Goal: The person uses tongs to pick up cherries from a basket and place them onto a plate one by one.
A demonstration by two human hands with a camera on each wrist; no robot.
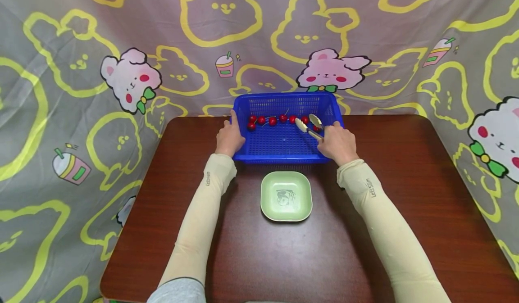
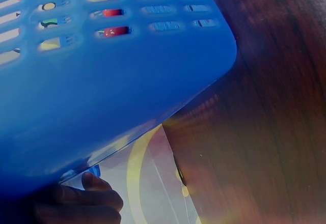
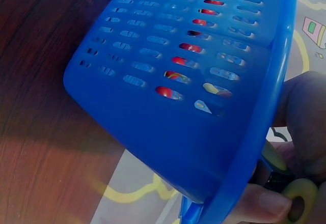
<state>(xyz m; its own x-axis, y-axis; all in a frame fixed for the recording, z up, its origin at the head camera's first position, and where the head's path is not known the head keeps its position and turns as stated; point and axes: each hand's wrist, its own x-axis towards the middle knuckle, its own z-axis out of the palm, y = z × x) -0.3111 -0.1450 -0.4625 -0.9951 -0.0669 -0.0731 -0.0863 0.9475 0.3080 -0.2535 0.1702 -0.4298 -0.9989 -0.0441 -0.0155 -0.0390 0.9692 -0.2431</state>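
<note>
A blue perforated plastic basket (image 1: 279, 158) is at the back of the table, with several red cherries (image 1: 272, 121) in a row inside, some with green stems. My left hand (image 1: 229, 138) grips its left rim, index finger laid along the edge; in the left wrist view the curled fingers (image 2: 97, 199) show beside the blue wall. At the right rim, my right hand (image 1: 339, 143) holds a pair of tongs (image 1: 314, 135), their pale tips spread over the rightmost cherries. The right wrist view shows the tongs' handle ends (image 3: 301, 196) between the fingers, against the basket's rim.
A light green square dish (image 1: 285, 181) with a panda print sits just in front of the basket. The brown wooden table (image 1: 292, 258) ends at the back and sides against a patterned curtain (image 1: 267, 60). Pale sleeves cover both forearms.
</note>
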